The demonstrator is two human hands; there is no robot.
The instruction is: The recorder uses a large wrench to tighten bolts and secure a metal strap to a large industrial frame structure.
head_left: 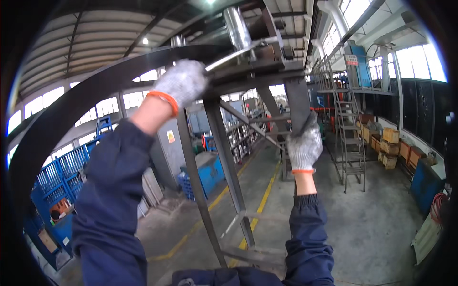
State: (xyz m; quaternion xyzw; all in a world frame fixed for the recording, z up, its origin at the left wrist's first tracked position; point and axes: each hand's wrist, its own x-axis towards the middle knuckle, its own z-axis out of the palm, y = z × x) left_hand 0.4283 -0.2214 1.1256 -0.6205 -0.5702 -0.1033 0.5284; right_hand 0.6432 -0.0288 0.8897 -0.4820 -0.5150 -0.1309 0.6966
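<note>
My left hand (180,85), in a grey knitted glove with an orange cuff, is raised and closed round the end of a long silver wrench (232,57). The wrench slants up to the right, its far end at the machinery on top of a dark steel frame (223,152). Close above its shaft stands a shiny metal cylinder (237,29). Lower and to the right, my right hand (305,145), gloved alike, is wrapped round the frame's upright post (298,97). A large curved dark metal band (95,78) sweeps behind my left hand and down to the left.
At right stand a metal step ladder (350,140), wooden crates (390,136) and a blue cabinet (426,183). Blue racks (59,171) line the left side. A blue bin (210,171) sits beyond the frame, and yellow lines (265,200) run along the floor.
</note>
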